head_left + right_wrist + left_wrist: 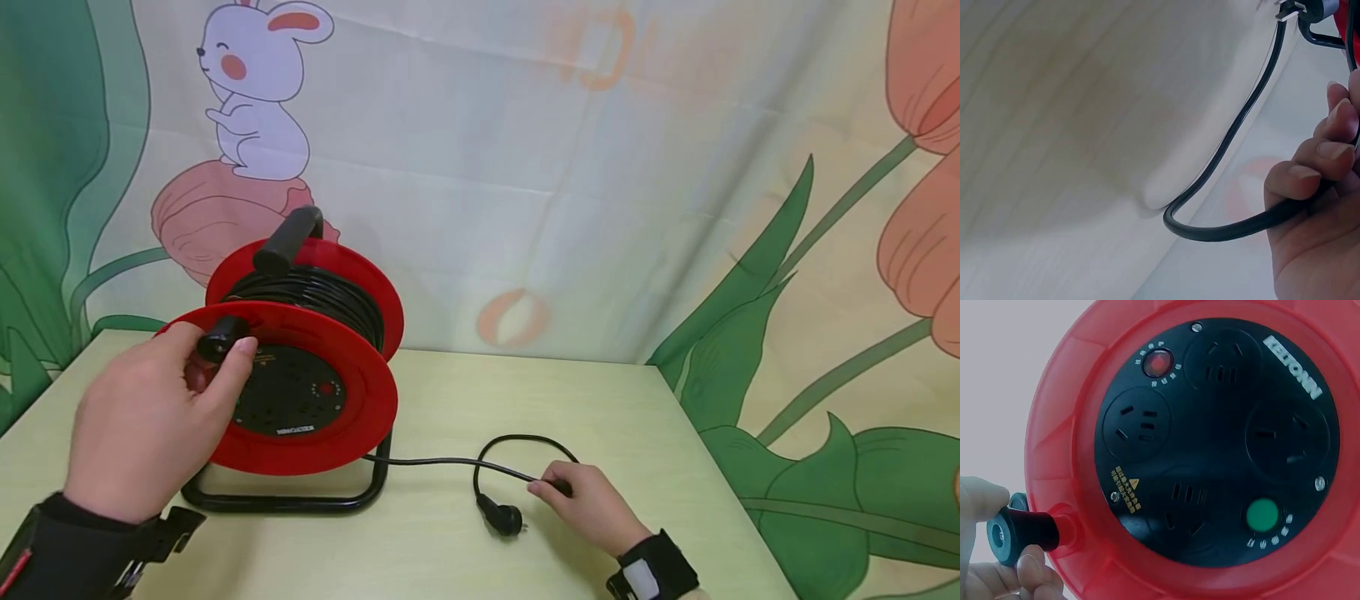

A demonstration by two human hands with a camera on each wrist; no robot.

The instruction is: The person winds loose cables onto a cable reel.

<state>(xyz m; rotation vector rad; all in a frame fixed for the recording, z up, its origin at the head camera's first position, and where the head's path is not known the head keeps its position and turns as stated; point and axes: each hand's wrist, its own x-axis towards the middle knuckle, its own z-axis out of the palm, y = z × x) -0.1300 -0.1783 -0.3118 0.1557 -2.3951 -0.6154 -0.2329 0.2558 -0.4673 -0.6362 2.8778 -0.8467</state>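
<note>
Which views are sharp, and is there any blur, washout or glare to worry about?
Head view: sharp and evenly lit, soft shadow under the cable reel. Left wrist view: reel face in focus, background blown out to grey-white, left hand at the crank knob cropped and pale. Right wrist view: hazy and low in contrast, table smeared, cable and right hand fairly clear.

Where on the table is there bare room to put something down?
Bare table runs right of the cord loop to the edge, and behind it toward the backdrop. Crowded: between reel, plug and right hand.
</note>
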